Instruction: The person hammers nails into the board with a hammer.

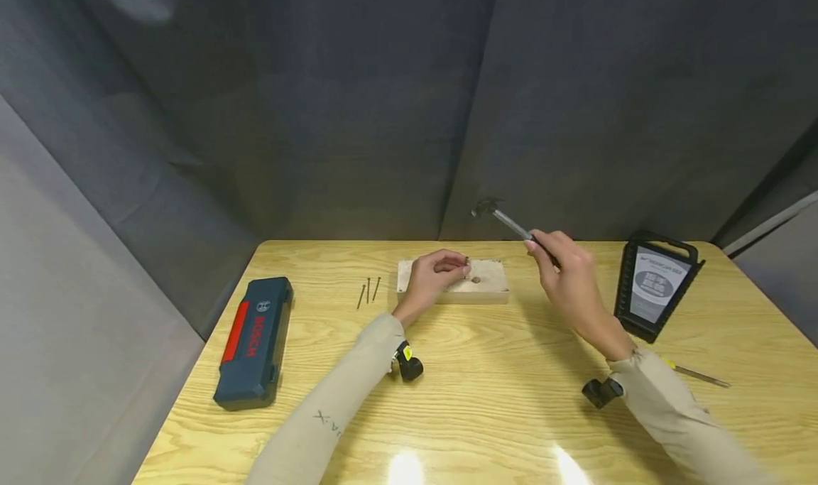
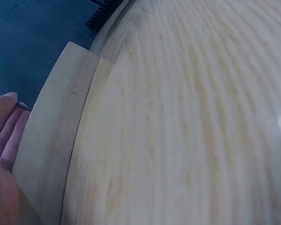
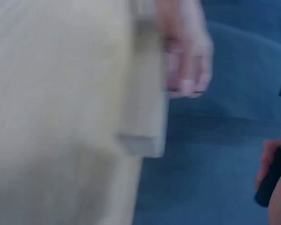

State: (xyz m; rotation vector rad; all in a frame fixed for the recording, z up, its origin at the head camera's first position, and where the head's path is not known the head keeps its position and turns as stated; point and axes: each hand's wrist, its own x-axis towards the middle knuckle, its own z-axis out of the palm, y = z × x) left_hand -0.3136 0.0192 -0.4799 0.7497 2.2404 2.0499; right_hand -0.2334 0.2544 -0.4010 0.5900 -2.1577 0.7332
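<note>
A pale wooden block [image 1: 473,297] lies near the table's far edge. Over its top, my left hand [image 1: 434,275] pinches a nail [image 2: 21,106] between thumb and fingers; in the right wrist view the nail stands upright against the block's top face. My right hand [image 1: 565,275] grips a claw hammer [image 1: 511,224] by its dark handle, the metal head raised above the block and to its right. A dark round spot [image 1: 476,280] shows on the block beside the left fingers. Several loose nails [image 1: 368,290] lie to the left of the block.
On the left of the wooden table [image 1: 486,400] lies a blue Bosch case [image 1: 254,343]. At the right are a black tool holder [image 1: 658,286] with a white label and a screwdriver [image 1: 699,376], partly behind the right sleeve. A dark curtain [image 1: 358,116] hangs behind the table.
</note>
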